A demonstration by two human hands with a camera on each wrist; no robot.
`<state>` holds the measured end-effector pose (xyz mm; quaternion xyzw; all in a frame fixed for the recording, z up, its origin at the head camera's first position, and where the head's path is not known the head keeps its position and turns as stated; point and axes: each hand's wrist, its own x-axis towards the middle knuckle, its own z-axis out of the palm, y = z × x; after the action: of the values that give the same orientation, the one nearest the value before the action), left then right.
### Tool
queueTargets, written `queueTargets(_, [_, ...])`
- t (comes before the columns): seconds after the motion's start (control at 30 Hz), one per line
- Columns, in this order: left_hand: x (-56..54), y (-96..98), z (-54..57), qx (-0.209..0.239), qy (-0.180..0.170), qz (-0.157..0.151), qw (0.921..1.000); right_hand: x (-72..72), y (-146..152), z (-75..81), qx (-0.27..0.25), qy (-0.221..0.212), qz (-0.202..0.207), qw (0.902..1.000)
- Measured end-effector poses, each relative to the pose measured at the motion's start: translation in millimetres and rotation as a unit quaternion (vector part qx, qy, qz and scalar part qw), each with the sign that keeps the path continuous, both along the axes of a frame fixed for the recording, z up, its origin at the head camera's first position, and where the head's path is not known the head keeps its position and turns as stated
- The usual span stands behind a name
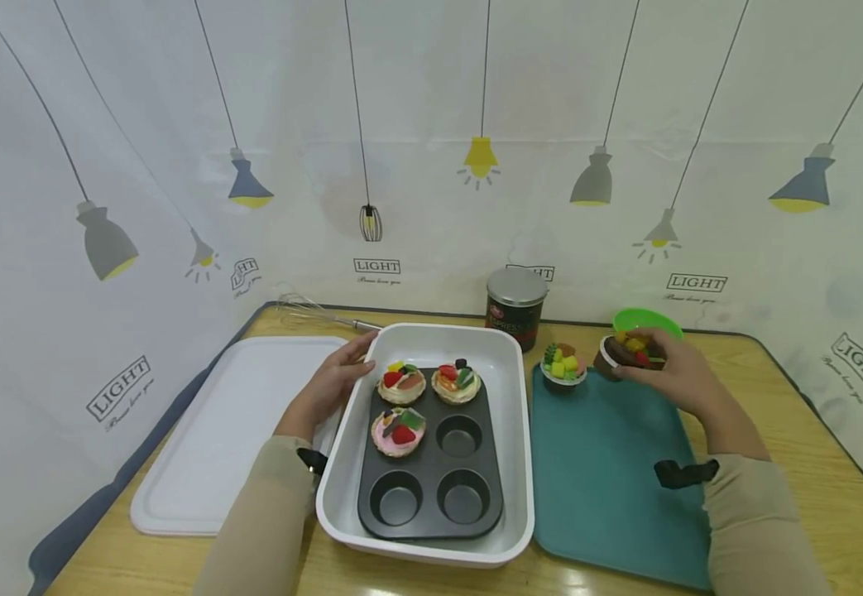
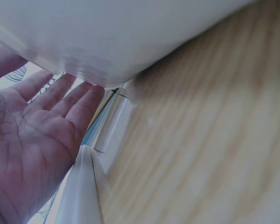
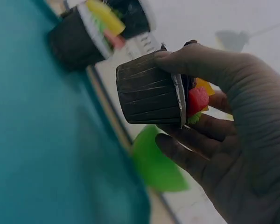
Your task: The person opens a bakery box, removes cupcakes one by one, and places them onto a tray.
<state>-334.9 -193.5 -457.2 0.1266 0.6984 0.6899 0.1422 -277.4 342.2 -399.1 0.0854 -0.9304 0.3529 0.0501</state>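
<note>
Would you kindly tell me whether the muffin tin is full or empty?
Half full: three tarts sit in the muffin tin, while its other three cups show empty.

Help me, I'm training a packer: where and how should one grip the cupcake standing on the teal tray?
The standing cupcake is probably best pinched around its side wall, coming from the front: it's upright, toppings cover its top, and the tin stands behind-left.

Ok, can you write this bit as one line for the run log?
left hand: touches white pan | right hand: holds dark cupcake | muffin tray: three tarts in, three cups empty
</note>
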Motion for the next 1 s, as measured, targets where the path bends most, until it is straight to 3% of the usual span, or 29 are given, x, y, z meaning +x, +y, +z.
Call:
queueTargets(0.2, [0.1, -1.0, -0.6, 0.002, -0.004, 0.003, 1.0, -8.0, 19.5, -33.4, -0.049, -0.053, -0.016, 0.9973])
queueTargets(0.33, [0.5, -0.9, 0.0, 0.0, -0.007, 0.01, 0.9999, -6.9, 23.7, -45.5, -0.086, -0.05, -0.019, 0.9948])
queueTargets(0.47, [0.7, -0.1, 1.5, 0.002, -0.006, 0.01, 0.9999, -4.7, 25.1, -51.6, -0.114, -0.032, -0.011, 0.9929])
queueTargets(1.0, [-0.5, 0.9, 1.9, 0.002, -0.004, 0.001, 1.0, -12.4, 22.3, -61.2, -0.101, -0.038, 0.039, 0.9934])
